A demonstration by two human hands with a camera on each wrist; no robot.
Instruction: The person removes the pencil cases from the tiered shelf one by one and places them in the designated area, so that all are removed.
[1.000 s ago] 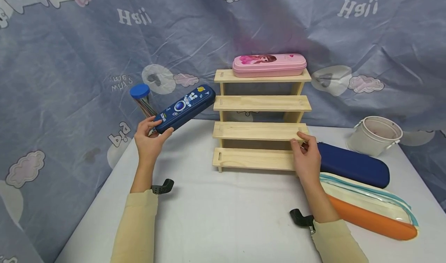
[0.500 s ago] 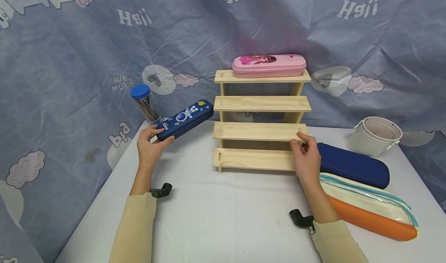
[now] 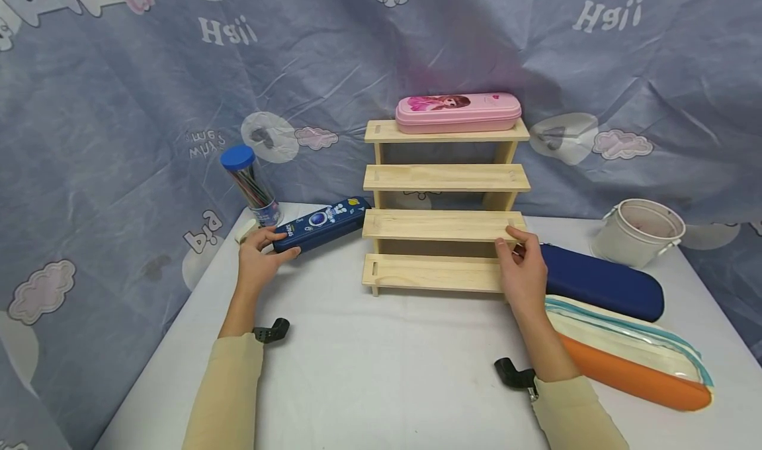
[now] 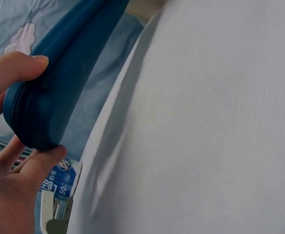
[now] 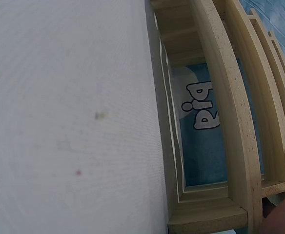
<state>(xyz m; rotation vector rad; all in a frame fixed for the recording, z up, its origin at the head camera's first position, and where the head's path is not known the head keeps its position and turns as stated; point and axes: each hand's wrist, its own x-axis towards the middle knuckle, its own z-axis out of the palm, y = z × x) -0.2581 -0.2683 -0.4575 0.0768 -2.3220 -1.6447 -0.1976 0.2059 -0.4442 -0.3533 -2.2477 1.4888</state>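
Note:
Low over the back left of the table, my left hand (image 3: 257,265) pinches the near end of a dark blue pencil case (image 3: 326,224) with astronaut print. Its far end is right at the left side of the stepped wooden shelf (image 3: 440,225). The left wrist view shows thumb and fingers on either side of the zipped end of the case (image 4: 71,83). My right hand (image 3: 525,271) grips the right end of the second-lowest board, partly hiding the lowest one. In the right wrist view, a finger lies on the edge of the wooden shelf (image 5: 237,126).
A pink pencil case (image 3: 458,114) lies on the top board. Behind my left hand stands a tub of sticks (image 3: 253,185) with a blue lid. To the right are a navy case (image 3: 601,281), an orange and cream pouch (image 3: 637,364) and a white bucket (image 3: 638,235).
My left hand has lowered the blue pencil case toward the table and slightly right, uncovering more of the tub of sticks. The right hand and the shelf have stayed put.

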